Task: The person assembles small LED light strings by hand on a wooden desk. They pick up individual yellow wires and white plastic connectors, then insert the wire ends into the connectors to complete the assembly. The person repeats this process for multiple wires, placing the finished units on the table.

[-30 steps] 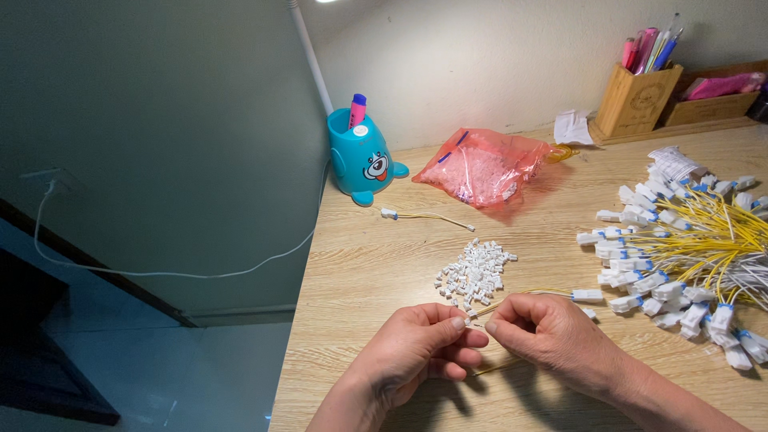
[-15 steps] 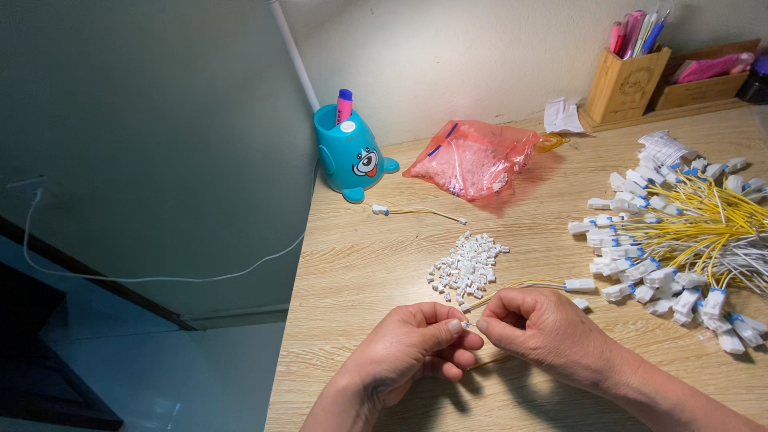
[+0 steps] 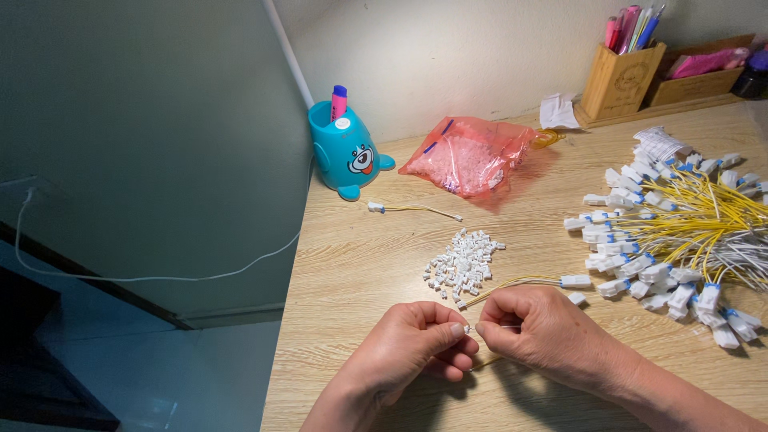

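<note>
Hands unmoved, both hands' fingers (image 3: 456,330) still pinched on a tiny connector (image 3: 469,329), near desk edge (image 3: 290,320).

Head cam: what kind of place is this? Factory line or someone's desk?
Looks like a home or small-workshop desk, not a line. A wooden table against a wall holds a cartoon pen cup, a bundle of yellow wire leads and a pile of small white connectors, worked by hand.

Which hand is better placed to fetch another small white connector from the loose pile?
Left, probably: the left hand sits nearer the pile of small white plastic connectors; the right hand pinches the yellow wire.
</note>
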